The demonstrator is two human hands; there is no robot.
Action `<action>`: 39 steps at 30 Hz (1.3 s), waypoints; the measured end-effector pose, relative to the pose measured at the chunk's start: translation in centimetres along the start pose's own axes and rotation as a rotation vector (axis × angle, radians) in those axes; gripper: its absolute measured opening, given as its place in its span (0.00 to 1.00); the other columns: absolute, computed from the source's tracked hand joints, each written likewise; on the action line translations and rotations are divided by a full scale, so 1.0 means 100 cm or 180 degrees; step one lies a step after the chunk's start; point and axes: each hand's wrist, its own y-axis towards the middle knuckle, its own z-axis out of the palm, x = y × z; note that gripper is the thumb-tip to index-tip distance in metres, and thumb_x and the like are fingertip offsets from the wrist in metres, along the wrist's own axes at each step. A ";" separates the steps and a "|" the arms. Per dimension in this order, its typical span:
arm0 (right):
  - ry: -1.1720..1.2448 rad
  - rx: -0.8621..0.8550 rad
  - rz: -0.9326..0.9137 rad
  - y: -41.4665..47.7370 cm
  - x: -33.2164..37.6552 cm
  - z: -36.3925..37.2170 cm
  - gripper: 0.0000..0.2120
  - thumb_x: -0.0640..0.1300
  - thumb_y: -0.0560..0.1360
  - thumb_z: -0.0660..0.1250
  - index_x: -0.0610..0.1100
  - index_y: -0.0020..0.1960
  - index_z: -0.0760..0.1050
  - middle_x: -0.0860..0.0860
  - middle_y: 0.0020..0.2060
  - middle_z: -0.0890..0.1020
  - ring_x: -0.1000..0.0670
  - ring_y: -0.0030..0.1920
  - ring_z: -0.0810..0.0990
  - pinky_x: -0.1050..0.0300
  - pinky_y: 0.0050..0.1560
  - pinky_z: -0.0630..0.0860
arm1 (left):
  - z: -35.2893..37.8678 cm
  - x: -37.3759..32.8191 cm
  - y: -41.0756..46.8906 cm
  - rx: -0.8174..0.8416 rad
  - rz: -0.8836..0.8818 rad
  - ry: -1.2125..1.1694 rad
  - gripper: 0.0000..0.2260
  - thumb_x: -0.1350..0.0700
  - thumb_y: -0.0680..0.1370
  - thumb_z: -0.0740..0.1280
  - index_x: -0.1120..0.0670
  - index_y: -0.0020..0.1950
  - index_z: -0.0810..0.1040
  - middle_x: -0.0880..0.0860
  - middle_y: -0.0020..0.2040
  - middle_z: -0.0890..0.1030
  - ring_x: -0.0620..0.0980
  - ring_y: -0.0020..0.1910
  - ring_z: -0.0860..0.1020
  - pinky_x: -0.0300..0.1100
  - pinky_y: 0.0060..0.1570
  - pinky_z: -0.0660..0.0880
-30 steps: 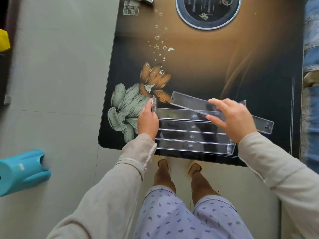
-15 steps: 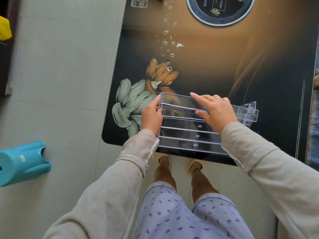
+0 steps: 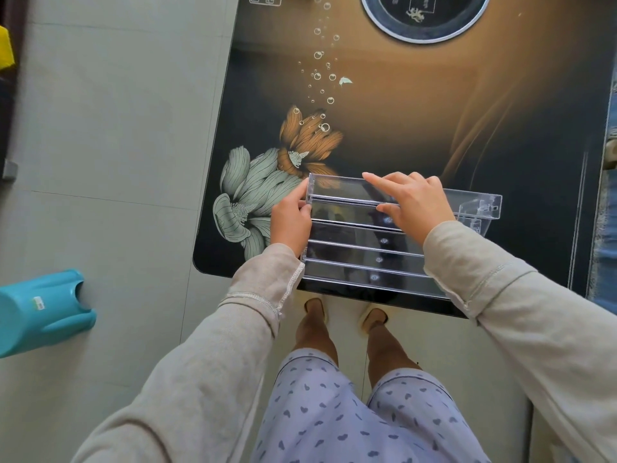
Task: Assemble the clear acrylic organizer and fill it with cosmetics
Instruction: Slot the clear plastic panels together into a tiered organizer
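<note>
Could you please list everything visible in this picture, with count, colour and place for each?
acrylic organizer: one, clear, near table edge, several stepped tiers.
acrylic panel: one, clear, along the organizer's far side.
table: one, black and amber, flower and bubble print.
round panel: one, dark with a pale ring, far table end.
stool: one, turquoise, floor at left.
floor: grey tiles.
left hand: at the organizer's left end.
right hand: on the panel.
sleeves: two, beige.

A dark glossy tabletop [image 3: 417, 135] printed with lotus flowers [image 3: 267, 182] and bubbles [image 3: 320, 61] carries a round black dial [image 3: 424, 15] far beyond the hands. A teal plastic stool [image 3: 40, 312] lies on the grey tiled floor [image 3: 110, 128], well left of the left hand.
</note>
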 end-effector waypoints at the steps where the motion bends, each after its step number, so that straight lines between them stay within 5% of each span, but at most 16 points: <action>1: -0.0014 0.0034 0.0005 0.001 -0.001 0.000 0.26 0.47 0.77 0.62 0.56 0.73 0.58 0.48 0.65 0.74 0.43 0.61 0.73 0.47 0.60 0.68 | 0.000 0.000 0.000 0.0007 -0.0002 0.0016 0.22 0.69 0.77 0.58 0.54 0.70 0.69 0.56 0.56 0.82 0.47 0.48 0.78 0.32 0.52 0.71; 8: -0.0004 0.0170 0.0113 0.003 0.001 0.005 0.27 0.46 0.77 0.62 0.55 0.73 0.56 0.48 0.66 0.74 0.42 0.61 0.73 0.46 0.61 0.68 | 0.003 -0.003 0.002 -0.0024 0.0002 0.0215 0.21 0.68 0.78 0.57 0.54 0.69 0.70 0.55 0.51 0.82 0.49 0.45 0.78 0.35 0.49 0.74; 12: -0.0045 0.0097 0.0126 0.002 0.003 0.006 0.27 0.46 0.77 0.62 0.55 0.73 0.56 0.48 0.65 0.74 0.42 0.62 0.73 0.46 0.62 0.68 | 0.003 -0.008 0.006 -0.0115 -0.0050 0.0357 0.17 0.67 0.77 0.55 0.56 0.61 0.76 0.58 0.45 0.82 0.55 0.41 0.77 0.48 0.44 0.78; 18: -0.0092 0.0104 0.0146 -0.002 0.000 0.006 0.27 0.48 0.78 0.60 0.55 0.74 0.55 0.49 0.66 0.73 0.43 0.62 0.72 0.47 0.61 0.68 | 0.012 -0.018 0.004 -0.0266 -0.0256 0.0485 0.08 0.58 0.77 0.58 0.55 0.39 0.72 0.49 0.30 0.70 0.50 0.34 0.68 0.37 0.27 0.60; 22: 0.0062 0.0066 0.0138 -0.001 -0.001 0.005 0.26 0.47 0.78 0.60 0.56 0.73 0.57 0.49 0.64 0.74 0.43 0.61 0.72 0.48 0.59 0.65 | 0.017 -0.019 0.012 -0.0518 -0.0504 0.0612 0.13 0.52 0.79 0.58 0.58 0.44 0.78 0.53 0.38 0.74 0.53 0.39 0.70 0.39 0.32 0.60; 26: 0.0258 -0.0022 0.0223 -0.009 0.002 0.004 0.28 0.48 0.76 0.62 0.52 0.73 0.58 0.50 0.67 0.71 0.46 0.68 0.66 0.48 0.70 0.56 | 0.019 -0.019 0.015 -0.0619 -0.0670 0.0552 0.14 0.53 0.79 0.57 0.59 0.45 0.79 0.55 0.39 0.76 0.53 0.40 0.70 0.41 0.36 0.62; 29: 0.0783 -0.0599 0.0520 -0.032 -0.003 0.001 0.25 0.46 0.75 0.64 0.47 0.71 0.64 0.47 0.66 0.72 0.46 0.68 0.66 0.47 0.72 0.56 | 0.018 -0.022 0.012 -0.0573 -0.0694 0.0562 0.13 0.53 0.79 0.57 0.58 0.52 0.78 0.57 0.46 0.80 0.58 0.48 0.75 0.44 0.41 0.67; 31: 0.1212 -0.1103 0.0861 -0.053 -0.013 -0.001 0.21 0.42 0.75 0.65 0.43 0.67 0.70 0.45 0.63 0.75 0.44 0.66 0.70 0.47 0.70 0.60 | 0.019 -0.025 0.010 -0.0609 -0.0632 0.0720 0.15 0.52 0.79 0.58 0.55 0.63 0.73 0.58 0.59 0.78 0.59 0.60 0.74 0.49 0.53 0.70; 35: 0.1645 -0.1635 0.1837 -0.091 -0.039 -0.002 0.18 0.37 0.74 0.64 0.40 0.63 0.72 0.43 0.61 0.77 0.42 0.63 0.72 0.48 0.64 0.66 | 0.033 -0.039 -0.003 -0.0939 0.0327 0.1275 0.19 0.55 0.77 0.62 0.56 0.68 0.68 0.56 0.69 0.69 0.56 0.69 0.65 0.50 0.68 0.62; 39: 0.2228 -0.0820 0.2742 -0.101 -0.062 -0.004 0.21 0.39 0.76 0.62 0.41 0.68 0.66 0.43 0.65 0.73 0.43 0.65 0.70 0.49 0.67 0.66 | 0.067 -0.064 -0.013 -0.0347 0.1474 0.1576 0.17 0.57 0.76 0.63 0.58 0.64 0.73 0.57 0.65 0.74 0.57 0.68 0.68 0.51 0.69 0.61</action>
